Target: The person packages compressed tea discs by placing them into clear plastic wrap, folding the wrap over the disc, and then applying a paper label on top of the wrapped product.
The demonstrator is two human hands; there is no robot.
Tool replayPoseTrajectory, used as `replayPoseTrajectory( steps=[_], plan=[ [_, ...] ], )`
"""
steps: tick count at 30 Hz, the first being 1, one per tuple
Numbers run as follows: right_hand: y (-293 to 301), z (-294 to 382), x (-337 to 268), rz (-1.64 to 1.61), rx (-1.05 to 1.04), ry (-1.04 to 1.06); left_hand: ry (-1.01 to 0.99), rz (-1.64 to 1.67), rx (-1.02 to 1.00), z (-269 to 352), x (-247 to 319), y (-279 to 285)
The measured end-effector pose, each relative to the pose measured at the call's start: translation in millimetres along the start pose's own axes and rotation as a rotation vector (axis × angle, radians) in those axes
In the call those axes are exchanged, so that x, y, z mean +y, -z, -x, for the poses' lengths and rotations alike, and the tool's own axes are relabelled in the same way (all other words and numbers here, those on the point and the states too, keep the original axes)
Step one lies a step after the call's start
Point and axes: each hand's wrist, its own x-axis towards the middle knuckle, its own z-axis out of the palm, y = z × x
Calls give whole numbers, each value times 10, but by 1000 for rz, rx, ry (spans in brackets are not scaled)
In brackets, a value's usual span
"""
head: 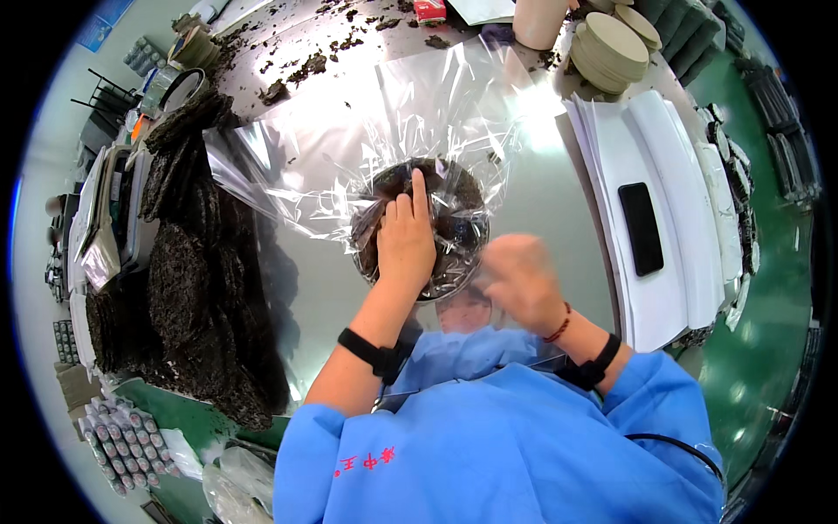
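Observation:
A round, dark pack of what looks like dried seaweed [467, 187] lies on the metal tabletop in front of me, with clear plastic film over it. My left hand [407, 239] rests flat on top, index finger stretched toward the far rim and the other fingers bent beside it. Loose, crinkled film [452, 92] spreads from the pack toward the far side and to the left. Blurred by motion, my right hand [520, 285] is at the near right rim; whether it pinches the film there I cannot tell.
Tall piles of dark dried seaweed sheets [177, 288] stand along the left. On the right, a black phone [641, 229] lies on white paper sheets [684, 262]. Round beige discs [605, 52] are stacked at the back right, near a pale cylinder [538, 23]. Seaweed crumbs [314, 65] litter the far tabletop.

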Motion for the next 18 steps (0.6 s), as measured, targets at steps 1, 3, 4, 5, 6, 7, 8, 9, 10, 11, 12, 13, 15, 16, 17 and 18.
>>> replayPoseTrajectory(
  steps=[1,3,4,5,6,7,8,9,10,11,12,13,15,16,17,18],
  plan=[
    [-94,49,105,-378,152,-300,-58,36,-6,25,50,-8],
    [-274,-67,333,-975,306,-739,-164,98,-14,163,150,43],
    [-274,-212,395,-1181,337,-896,-204,147,-80,279,236,75],
    [-57,-564,323,-1223,201,-899,-243,120,-126,393,295,126],
    [50,-779,302,-1260,72,-904,-210,125,-161,386,325,183],
    [10,-879,359,-1098,-33,-859,-176,129,-192,370,341,212],
    [-23,-957,405,-934,-132,-810,-167,122,-186,366,359,195],
    [-41,-1022,417,-766,-237,-750,-149,115,-171,350,371,180],
    [-13,-996,320,34,-247,-333,-133,109,-156,344,374,163],
    [6,-896,168,56,-233,-263,-153,114,-156,364,345,87],
    [18,-767,-21,81,-223,-187,-167,122,-152,403,293,-35],
    [23,-643,-158,106,-210,-120,-219,248,22,428,276,-65],
    [-61,-416,-285,99,-172,-87,-295,400,148,532,233,-196],
    [-120,-335,-294,89,-148,-73,-300,435,95,590,223,-213],
    [-147,-310,-259,122,-175,-26,-291,333,-26,752,187,-144],
    [-169,-295,-181,153,-199,16,-296,227,-148,828,205,91]
  ],
)
